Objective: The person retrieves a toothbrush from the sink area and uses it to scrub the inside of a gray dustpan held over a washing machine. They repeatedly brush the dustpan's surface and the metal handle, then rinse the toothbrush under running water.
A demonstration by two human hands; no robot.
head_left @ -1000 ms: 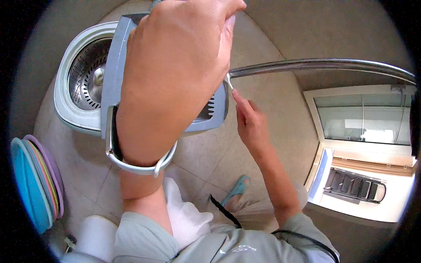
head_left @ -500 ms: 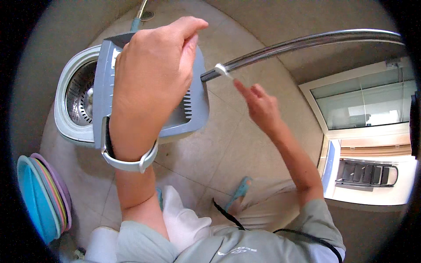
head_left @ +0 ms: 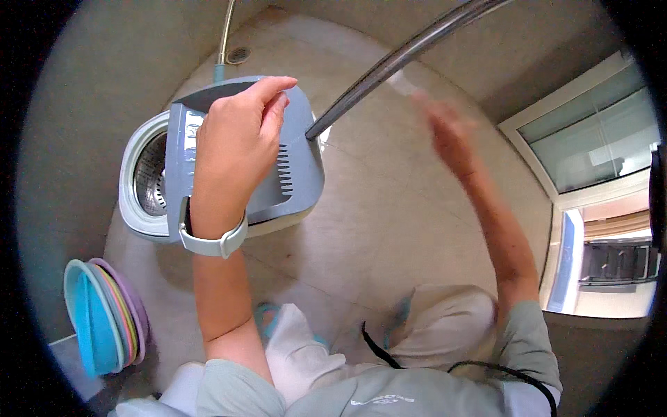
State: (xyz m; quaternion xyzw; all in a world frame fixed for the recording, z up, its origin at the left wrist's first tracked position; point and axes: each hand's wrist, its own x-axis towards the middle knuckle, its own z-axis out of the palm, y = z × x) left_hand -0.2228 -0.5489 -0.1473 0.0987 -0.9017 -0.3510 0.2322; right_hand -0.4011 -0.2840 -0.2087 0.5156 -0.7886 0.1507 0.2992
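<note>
A grey-blue mop bucket (head_left: 302, 170) with a metal spin basket (head_left: 150, 177) on its left side stands on the floor. Above it is my left hand (head_left: 236, 142), fingers curled and thumb stretched to the right; whatever those fingers may hold is hidden under the hand. A shiny metal pole (head_left: 389, 62) rises to the upper right, its lower end appearing at the bucket's right edge; contact cannot be judged. To the right of the pole, my right hand (head_left: 451, 135) is smeared by motion. A small white thing (head_left: 401, 83) blurs at its fingertips, close to the pole.
Stacked coloured basins (head_left: 104, 316) stand at the left. A thin metal rod (head_left: 226, 35) with a teal end reaches the bucket's far side, near a floor drain (head_left: 238, 55). At the right are a glazed window frame (head_left: 590, 139) and a black rack (head_left: 618, 263).
My right hand has moved up and to the right with the white thing. The view has shifted, the pole stands steeper, and my left hand looks smaller and lower over the bucket.
</note>
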